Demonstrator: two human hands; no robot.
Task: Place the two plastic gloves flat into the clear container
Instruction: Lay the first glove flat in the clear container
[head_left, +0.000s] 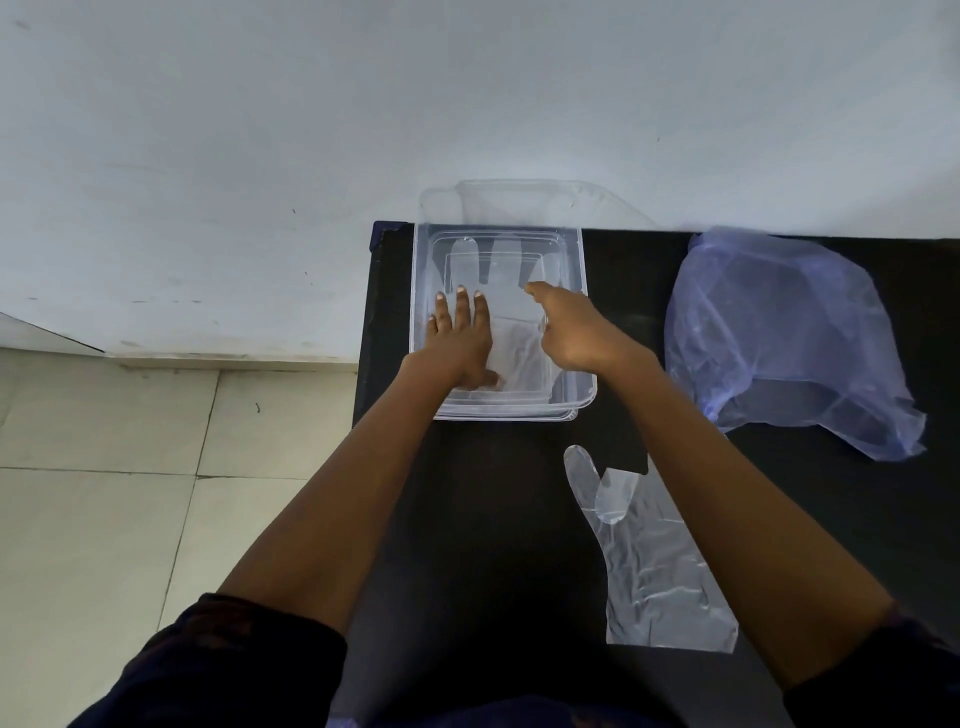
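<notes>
A clear rectangular container (422, 291) stands at the far left of the black table. One thin plastic glove (506, 280) lies flat inside it, fingers pointing away from me. My left hand (460, 343) rests palm down on the glove's left part, fingers spread. My right hand (569, 327) hovers over the container's right side, fingers curled and pinching at the glove's edge. The second plastic glove (649, 561) lies flat on the table near my right forearm, which covers part of it.
A crumpled blue plastic bag (779, 338) lies on the table (519, 519) to the right of the container. The container's clear lid (540, 202) leans on the white wall behind it. The table's left edge drops to a tiled floor (104, 493).
</notes>
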